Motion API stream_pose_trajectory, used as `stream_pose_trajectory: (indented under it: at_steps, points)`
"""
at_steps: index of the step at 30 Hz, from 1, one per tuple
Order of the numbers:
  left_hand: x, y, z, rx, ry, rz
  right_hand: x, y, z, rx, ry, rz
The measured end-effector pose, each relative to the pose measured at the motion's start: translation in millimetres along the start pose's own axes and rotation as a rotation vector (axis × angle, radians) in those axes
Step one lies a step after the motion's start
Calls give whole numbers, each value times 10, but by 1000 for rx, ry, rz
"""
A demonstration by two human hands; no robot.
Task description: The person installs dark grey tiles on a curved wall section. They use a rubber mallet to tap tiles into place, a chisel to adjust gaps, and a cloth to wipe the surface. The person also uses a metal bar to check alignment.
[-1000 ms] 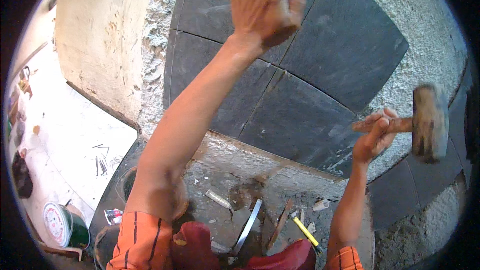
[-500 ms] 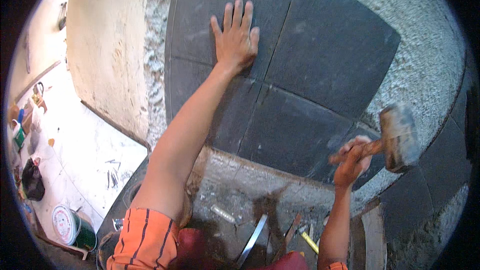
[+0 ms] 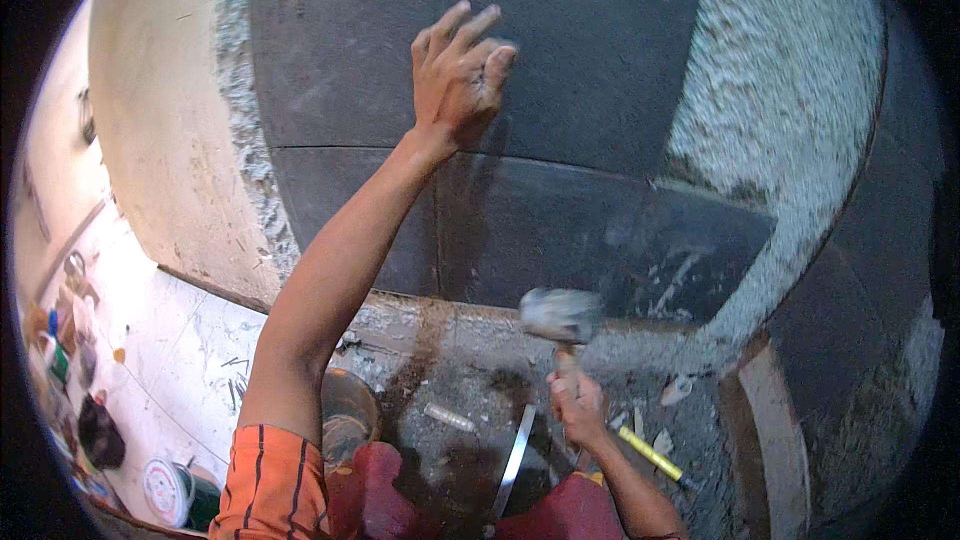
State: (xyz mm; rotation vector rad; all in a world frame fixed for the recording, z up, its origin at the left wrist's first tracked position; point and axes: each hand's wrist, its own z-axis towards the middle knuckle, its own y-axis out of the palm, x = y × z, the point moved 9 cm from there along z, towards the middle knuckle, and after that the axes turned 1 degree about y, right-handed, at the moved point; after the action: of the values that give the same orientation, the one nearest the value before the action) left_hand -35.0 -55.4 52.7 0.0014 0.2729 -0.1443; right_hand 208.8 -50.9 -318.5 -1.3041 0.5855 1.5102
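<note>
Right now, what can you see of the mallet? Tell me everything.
The mallet has a thick, pale-grey head, motion-blurred, its material unclear, on a brownish handle that looks wooden. The head lies crosswise at the handle's upper end in the picture; the right-hand grip closes around the handle below. The head overlaps the lower edge of the dark tiles in view; whether they touch is unclear.

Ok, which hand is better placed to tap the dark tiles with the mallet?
Probably the right hand: it grips the mallet by its handle, head up, while the left hand, over the dark tiles, holds no tool.
</note>
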Motion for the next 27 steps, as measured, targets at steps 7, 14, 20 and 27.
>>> stream_pose_trajectory:
  at_steps: [7,14,20,27]
  points:
    - [996,663,232,123,79,447,894,118,-732,-199,190,-121]
    - [901,1099,80,-191,4,348,1244,-265,-997,-57,136,-95]
    - [975,1114,0,-205,-38,235,1398,-885,-1459,211,408,-342]
    - [1096,1151,171,-137,15,316,1334,-1123,-1088,317,268,-32]
